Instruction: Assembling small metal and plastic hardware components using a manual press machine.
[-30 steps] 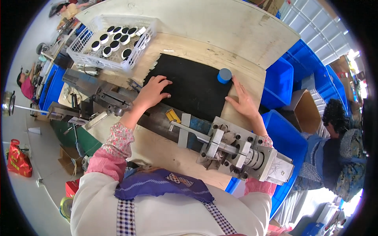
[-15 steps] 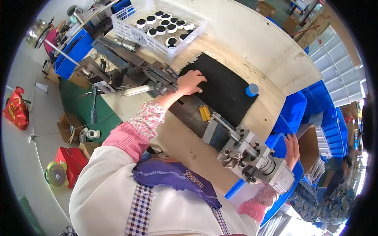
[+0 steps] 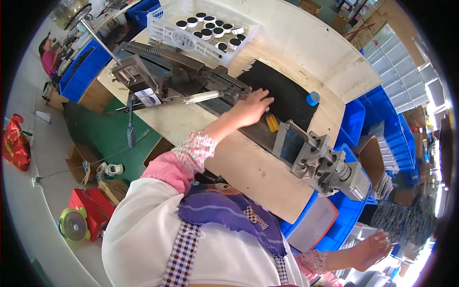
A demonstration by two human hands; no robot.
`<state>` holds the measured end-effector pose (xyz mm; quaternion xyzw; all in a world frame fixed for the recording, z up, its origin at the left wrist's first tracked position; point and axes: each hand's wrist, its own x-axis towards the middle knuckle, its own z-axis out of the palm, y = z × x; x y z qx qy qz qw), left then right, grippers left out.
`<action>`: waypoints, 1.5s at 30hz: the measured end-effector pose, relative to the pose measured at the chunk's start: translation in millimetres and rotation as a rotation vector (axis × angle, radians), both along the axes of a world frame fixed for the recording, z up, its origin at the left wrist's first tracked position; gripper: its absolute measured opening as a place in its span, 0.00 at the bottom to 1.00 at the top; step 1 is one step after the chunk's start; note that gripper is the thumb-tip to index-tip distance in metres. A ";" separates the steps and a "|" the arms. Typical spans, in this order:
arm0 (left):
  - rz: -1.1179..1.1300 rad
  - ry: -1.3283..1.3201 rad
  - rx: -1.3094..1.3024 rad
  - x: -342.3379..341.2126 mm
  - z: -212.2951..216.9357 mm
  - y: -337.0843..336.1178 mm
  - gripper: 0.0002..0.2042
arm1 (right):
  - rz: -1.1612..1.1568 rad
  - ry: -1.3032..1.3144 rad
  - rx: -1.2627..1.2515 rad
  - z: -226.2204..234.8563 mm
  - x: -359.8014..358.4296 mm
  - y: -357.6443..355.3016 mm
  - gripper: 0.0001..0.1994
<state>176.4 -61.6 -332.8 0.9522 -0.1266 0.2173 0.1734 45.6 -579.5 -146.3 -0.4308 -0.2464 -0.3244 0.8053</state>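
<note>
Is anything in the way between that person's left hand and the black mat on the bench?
Nothing visible: the left hand already rests at the edge of the black mat, beside the metal machine.

Wooden desk (image 3: 239, 167) bearing a long metal machine (image 3: 229, 95) across its middle, a black mat (image 3: 287, 93) behind it, a small blue cap (image 3: 312, 98) at the mat's edge, and a white crate (image 3: 167, 28) of round black-and-white lids at the far corner.
</note>
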 end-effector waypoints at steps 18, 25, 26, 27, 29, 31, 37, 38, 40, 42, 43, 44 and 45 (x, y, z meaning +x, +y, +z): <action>0.230 -0.113 -0.320 -200.2 -13.8 69.4 0.16 | 0.430 -0.453 -1.883 -17.9 325.6 553.3 0.30; 0.198 -0.108 -0.313 -201.5 -20.9 72.2 0.18 | 0.549 -0.592 -2.143 -103.6 356.2 658.4 0.32; 0.215 -0.084 -0.321 -203.4 -20.4 72.2 0.18 | 0.543 -0.566 -2.138 -105.8 351.2 666.6 0.32; 0.235 -0.062 -0.328 -203.9 -19.4 72.7 0.19 | 0.507 -0.564 -2.219 -103.1 343.7 672.3 0.31; 0.213 -0.049 -0.328 -199.9 -15.7 71.7 0.19 | 0.455 -0.522 -2.302 -106.4 350.5 667.8 0.30; 0.196 -0.035 -0.328 -194.9 -12.3 71.0 0.19 | 0.631 -0.460 -2.115 -116.5 367.8 658.4 0.29; 0.232 -0.060 -0.299 -195.1 -11.2 71.2 0.20 | 0.604 -0.056 -2.206 -107.3 333.0 660.4 0.29; 0.236 -0.058 -0.291 -194.2 -12.0 71.6 0.20 | 0.581 -0.025 -2.219 -105.1 328.9 662.7 0.28; 0.231 -0.082 -0.305 -193.6 -12.9 69.8 0.20 | 0.572 0.001 -2.166 -122.2 334.1 665.5 0.26; 0.225 -0.067 -0.300 -193.0 -11.9 70.7 0.19 | 0.573 0.017 -2.114 -146.7 343.9 669.4 0.25; 0.209 -0.057 -0.304 -191.5 -10.7 71.0 0.19 | 0.561 -0.017 -2.014 -157.3 355.0 663.7 0.25; 0.219 -0.057 -0.297 -191.9 -8.7 71.1 0.19 | 0.560 -0.056 -1.912 -162.1 361.5 660.7 0.24; 0.232 -0.047 -0.299 -194.1 -6.4 71.6 0.18 | 0.524 -0.192 -1.932 -158.9 360.9 663.3 0.27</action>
